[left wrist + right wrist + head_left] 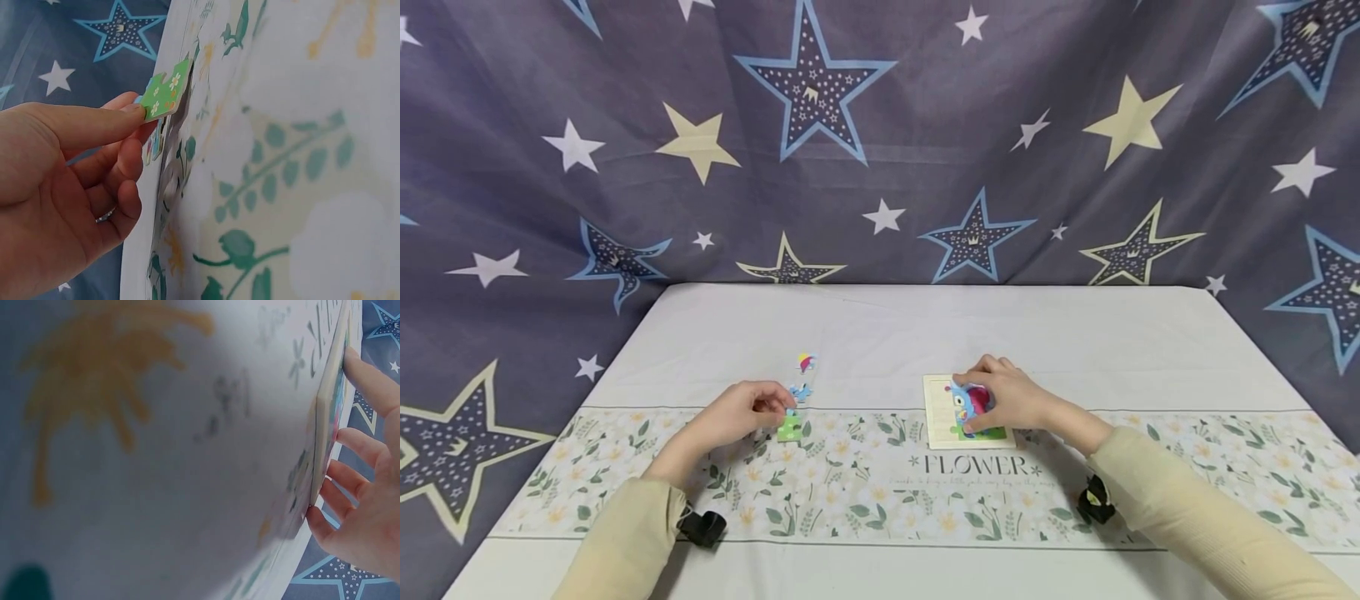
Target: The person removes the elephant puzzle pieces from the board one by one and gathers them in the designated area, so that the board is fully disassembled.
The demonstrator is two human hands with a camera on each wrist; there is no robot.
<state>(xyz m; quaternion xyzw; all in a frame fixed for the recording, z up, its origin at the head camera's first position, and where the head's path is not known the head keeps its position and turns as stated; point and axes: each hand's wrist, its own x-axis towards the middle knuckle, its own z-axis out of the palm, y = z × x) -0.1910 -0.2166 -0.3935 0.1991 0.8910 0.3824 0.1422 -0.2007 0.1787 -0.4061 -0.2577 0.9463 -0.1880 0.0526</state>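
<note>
The fingers (pixel 128 115) of the left hand (pixel 741 415) are pinching a green puzzle piece (pixel 165 92) between thumb and forefinger, holding it just above the flowered cloth on the bench (pixel 880 333). Two more loose pieces (pixel 803 377) are lying just beyond that hand. The right hand (pixel 1011 398) is resting on the puzzle board (pixel 937 412), its fingers (pixel 365 378) spread and pressing flat against the coloured pieces already sitting in the frame, gripping nothing.

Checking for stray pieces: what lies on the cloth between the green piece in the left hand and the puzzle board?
Nothing: in the head view the floral cloth is bare between the green piece and the board.
</note>
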